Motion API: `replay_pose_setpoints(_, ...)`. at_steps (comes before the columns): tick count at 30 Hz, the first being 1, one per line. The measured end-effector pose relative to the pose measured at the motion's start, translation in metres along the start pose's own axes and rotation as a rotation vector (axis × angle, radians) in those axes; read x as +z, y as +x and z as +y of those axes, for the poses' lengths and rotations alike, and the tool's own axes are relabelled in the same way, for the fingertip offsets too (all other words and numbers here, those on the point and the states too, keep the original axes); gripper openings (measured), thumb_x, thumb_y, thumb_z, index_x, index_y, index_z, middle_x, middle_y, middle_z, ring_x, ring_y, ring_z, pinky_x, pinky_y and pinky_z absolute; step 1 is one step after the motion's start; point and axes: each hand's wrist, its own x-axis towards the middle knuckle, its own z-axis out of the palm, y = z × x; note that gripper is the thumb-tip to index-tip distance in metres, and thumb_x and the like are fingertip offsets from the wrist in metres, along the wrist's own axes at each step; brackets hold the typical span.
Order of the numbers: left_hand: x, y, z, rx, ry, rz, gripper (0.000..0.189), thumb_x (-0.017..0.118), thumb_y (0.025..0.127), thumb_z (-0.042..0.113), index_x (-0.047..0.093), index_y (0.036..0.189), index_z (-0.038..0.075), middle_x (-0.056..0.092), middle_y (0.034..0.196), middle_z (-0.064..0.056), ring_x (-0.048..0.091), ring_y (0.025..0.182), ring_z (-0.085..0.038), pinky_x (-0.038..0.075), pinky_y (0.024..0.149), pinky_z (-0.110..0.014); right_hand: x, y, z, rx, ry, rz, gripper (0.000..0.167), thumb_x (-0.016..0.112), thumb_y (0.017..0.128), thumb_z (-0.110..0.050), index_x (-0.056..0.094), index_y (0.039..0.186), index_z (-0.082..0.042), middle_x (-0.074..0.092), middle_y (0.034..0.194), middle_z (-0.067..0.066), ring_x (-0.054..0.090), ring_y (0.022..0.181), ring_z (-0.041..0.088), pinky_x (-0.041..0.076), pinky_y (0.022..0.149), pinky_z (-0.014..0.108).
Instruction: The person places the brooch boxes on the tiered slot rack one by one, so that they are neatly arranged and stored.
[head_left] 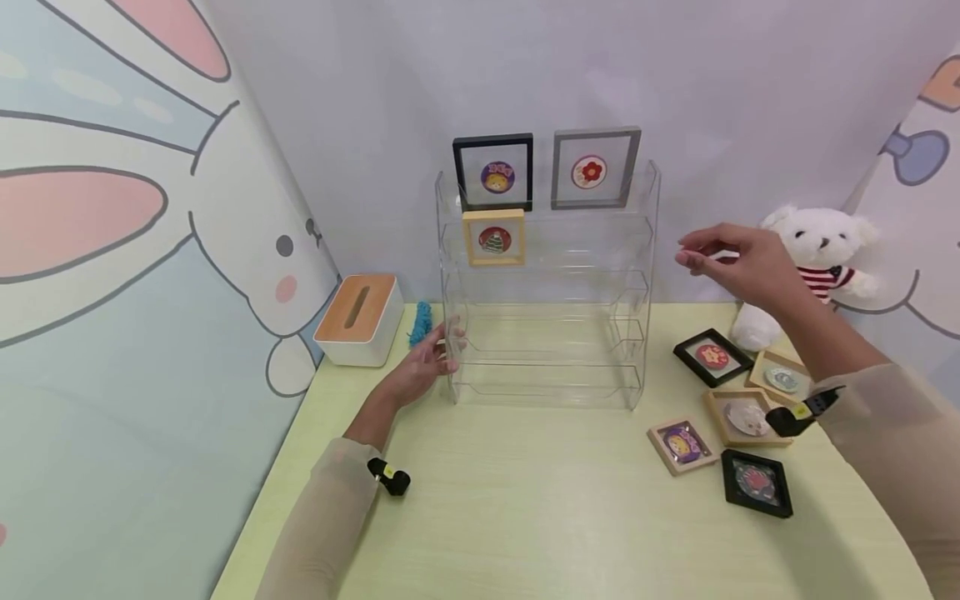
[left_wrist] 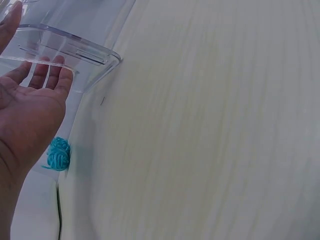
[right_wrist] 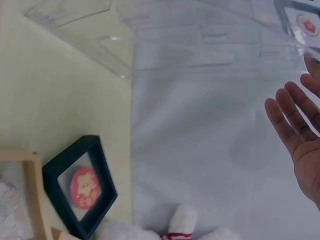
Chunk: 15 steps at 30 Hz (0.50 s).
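**When the Rack Is Loaded High, Tipping Is the Main Hazard**

While the clear rack [head_left: 547, 365] stands near the rear edge of the bench [head_left: 517, 500], its visible load sits on the upper tiers only. A black frame [head_left: 493, 175] occupies the top tier toward the left edge, a grey frame [head_left: 596, 168] the same tier toward the right edge, and a light wooden frame [head_left: 494, 238] the second tier near the left edge.

Hand status: the left hand [head_left: 420, 367] rests at the rack's lower left side, fingers relaxed and extended, with no firm clasp. The right hand [head_left: 750, 262] is raised off the rack's right edge, fingers loosely bent, and carries nothing.

Possible faults and causes:

1. Tipping or sliding. A knock from the right hand could shift the rack, since its weight appears concentrated high and the left-hand contact looks light.
2. Frame drop. The top frames project well above their tier; a brush against the grey frame could dislodge it.
3. Disturbed stock. The right forearm crosses above the loose frames [head_left: 748, 419] along the bench's right edge; a lowered sleeve [head_left: 900, 450] could sweep them or the white bear [head_left: 821, 237] at the rear right corner.
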Motion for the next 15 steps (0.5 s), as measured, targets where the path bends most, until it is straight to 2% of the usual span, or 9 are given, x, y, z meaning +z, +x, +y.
replay_pose_setpoints(3,0.0,0.001,-0.001,0.0,-0.007,-0.001,0.09,0.062,0.107,0.008,0.01,0.179,0.022,0.014,0.18,-0.028,0.023,0.166,-0.039,0.029,0.13,-0.06,0.002,-0.006,0.028,0.059,-0.058,-0.045,0.04,0.077,0.105,-0.041,0.078,0.132,-0.012,0.081,0.102,-0.009,0.065,0.085,-0.013,0.051,0.068,0.017)
replay_pose_setpoints(6,0.0,0.001,-0.001,0.0,-0.015,-0.003,0.092,0.064,0.106,0.009,0.009,0.18,0.022,0.014,0.179,-0.028,0.023,0.166,-0.039,0.027,0.13,-0.062,0.006,-0.012,0.057,0.083,-0.124,-0.109,0.04,0.075,0.106,-0.041,0.078,0.133,-0.012,0.082,0.113,0.007,0.065,0.088,-0.008,0.052,0.069,0.02)
replay_pose_setpoints(8,0.0,0.001,-0.002,0.0,-0.02,-0.003,0.092,0.064,0.106,0.009,0.009,0.18,0.021,0.014,0.179,-0.028,0.022,0.165,-0.04,0.026,0.13,-0.064,0.01,-0.015,0.074,0.084,-0.161,-0.159,0.039,0.075,0.107,-0.039,0.078,0.133,-0.01,0.081,0.119,0.014,0.07,0.094,0.002,0.053,0.071,0.019)
replay_pose_setpoints(12,0.001,0.001,-0.001,-0.003,-0.026,0.003,0.091,0.06,0.105,0.005,0.01,0.18,0.023,0.015,0.179,-0.027,0.022,0.165,-0.04,0.025,0.129,-0.064,0.018,-0.023,0.101,0.036,-0.217,-0.228,0.035,0.076,0.107,-0.031,0.078,0.13,-0.004,0.081,0.118,0.022,0.078,0.103,0.034,0.054,0.072,0.023)
replay_pose_setpoints(15,0.001,0.001,-0.001,-0.005,-0.024,0.006,0.09,0.057,0.105,0.002,0.011,0.179,0.022,0.018,0.178,-0.025,0.023,0.165,-0.039,0.026,0.129,-0.063,0.026,-0.026,0.114,-0.026,-0.275,-0.236,0.029,0.08,0.104,-0.023,0.081,0.125,-0.003,0.081,0.115,0.021,0.077,0.101,0.039,0.055,0.072,0.028)
